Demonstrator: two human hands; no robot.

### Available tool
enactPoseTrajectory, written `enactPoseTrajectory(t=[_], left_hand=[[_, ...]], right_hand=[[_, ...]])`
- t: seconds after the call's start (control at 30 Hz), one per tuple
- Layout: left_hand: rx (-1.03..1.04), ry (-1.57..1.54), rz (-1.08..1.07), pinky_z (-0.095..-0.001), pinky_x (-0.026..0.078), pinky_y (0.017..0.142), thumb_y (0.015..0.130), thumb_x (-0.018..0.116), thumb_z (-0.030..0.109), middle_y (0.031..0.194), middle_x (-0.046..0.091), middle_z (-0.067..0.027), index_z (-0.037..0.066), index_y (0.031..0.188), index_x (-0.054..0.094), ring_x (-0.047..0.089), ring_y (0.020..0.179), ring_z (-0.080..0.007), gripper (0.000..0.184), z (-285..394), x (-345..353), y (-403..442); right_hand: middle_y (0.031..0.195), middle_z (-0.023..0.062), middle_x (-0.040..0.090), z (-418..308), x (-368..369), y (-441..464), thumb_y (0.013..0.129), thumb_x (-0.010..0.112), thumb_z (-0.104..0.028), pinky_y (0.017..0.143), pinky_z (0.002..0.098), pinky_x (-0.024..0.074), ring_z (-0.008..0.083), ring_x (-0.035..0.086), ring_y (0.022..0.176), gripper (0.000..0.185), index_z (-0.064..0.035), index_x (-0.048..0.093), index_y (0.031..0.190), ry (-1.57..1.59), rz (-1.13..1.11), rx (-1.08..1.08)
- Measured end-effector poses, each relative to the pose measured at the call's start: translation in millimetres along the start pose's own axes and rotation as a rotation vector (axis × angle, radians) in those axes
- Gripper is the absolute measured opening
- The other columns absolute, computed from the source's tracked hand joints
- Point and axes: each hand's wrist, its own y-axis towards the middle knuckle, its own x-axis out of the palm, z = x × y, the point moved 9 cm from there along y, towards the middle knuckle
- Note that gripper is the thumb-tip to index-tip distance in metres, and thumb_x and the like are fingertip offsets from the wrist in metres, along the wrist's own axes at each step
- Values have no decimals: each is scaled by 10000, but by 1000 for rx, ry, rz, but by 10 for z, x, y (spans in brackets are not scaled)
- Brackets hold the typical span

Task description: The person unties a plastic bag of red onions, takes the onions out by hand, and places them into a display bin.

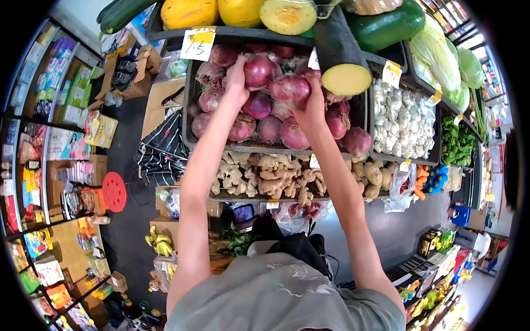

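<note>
A black crate (190,124) of red onions lies before me. My left hand (237,84) has its fingers closed around the side of a shiny red onion (261,70) near the back of the pile. To its right, my right hand (312,105) grips another red onion (290,90), which looks slightly blurred. The two held onions are side by side, above the others. More onions, such as one at the front (294,134), surround both hands. A large cut dark-skinned gourd (345,60) juts out just right of my right hand, its pale end facing me.
Ginger (276,175) and potatoes (373,175) sit in front of the onions, and garlic (406,118) fills a crate at the right. Yellow melons (190,12) line the back, with a price card (197,44) hanging there. A red stool (114,191) stands on the floor at left.
</note>
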Motion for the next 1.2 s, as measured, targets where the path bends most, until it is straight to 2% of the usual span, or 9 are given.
enactPoseTrajectory(t=[0.1,0.2,0.33,0.43,0.47,0.83,0.9,1.1,1.2], left_hand=[[92,-121,35,-396,532,703,848,583,304,978,580,-59,87,1023,555,607,869,-198,280,-177,-404,-338],[259,-50,212,-329,480,822,847,626,236,988,601,-51,33,1026,618,585,884,-163,271,-123,-826,-750],[624,496,224,-276,410,914,865,647,225,1084,612,-92,-29,1108,587,543,1015,-146,357,359,-947,-954],[790,748,53,-312,370,989,847,655,191,1261,526,-161,-16,1147,568,502,1165,-238,375,384,-896,-910],[848,871,21,-325,356,1011,842,653,177,1305,492,-179,-11,1156,564,481,1208,-268,376,401,-861,-1027],[599,831,143,-276,483,754,847,554,20,980,651,-99,2,1067,609,632,830,-159,228,-306,-1157,-1925],[621,903,103,-301,464,824,866,564,70,1097,612,-133,17,1148,571,606,953,-210,286,-476,-1030,-1939],[918,1154,-4,-391,372,997,879,549,99,1229,536,-189,16,1229,514,511,1151,-328,362,-380,-113,-1905],[824,1040,-68,-337,423,938,891,529,60,1176,582,-161,-8,1165,560,556,1095,-264,284,-676,141,-1885]], right_hand=[[977,44,590,15,-36,-147,850,588,-188,839,355,477,184,568,939,185,-50,586,972,-144,-85,-73],[959,43,591,84,-12,-226,844,594,-156,822,332,473,168,569,909,183,-41,599,986,-387,-147,-171],[945,92,625,284,434,-248,811,659,-150,798,312,462,185,588,895,253,4,595,1002,-762,-288,-345],[1046,153,593,201,1096,-448,785,680,-179,881,415,410,350,536,972,283,-48,596,1022,-1286,-371,-1217],[1082,145,582,197,1138,-435,790,667,-163,897,423,393,342,519,993,264,-47,592,1016,-1312,-376,-1262],[1280,156,505,169,-383,-1498,805,618,-52,996,427,387,362,459,1210,274,-54,604,1078,-1612,-581,-899],[1306,167,488,113,-657,-1568,824,604,-62,1008,398,379,352,455,1218,284,-50,598,1108,-1606,-513,-758],[974,158,644,5,-1361,-1887,871,573,-159,804,359,488,287,637,913,254,-45,599,1096,-1423,-447,-363],[716,130,647,80,-2331,-2169,875,566,-153,626,393,515,319,655,678,240,-86,599,1102,-1538,-379,-162]])
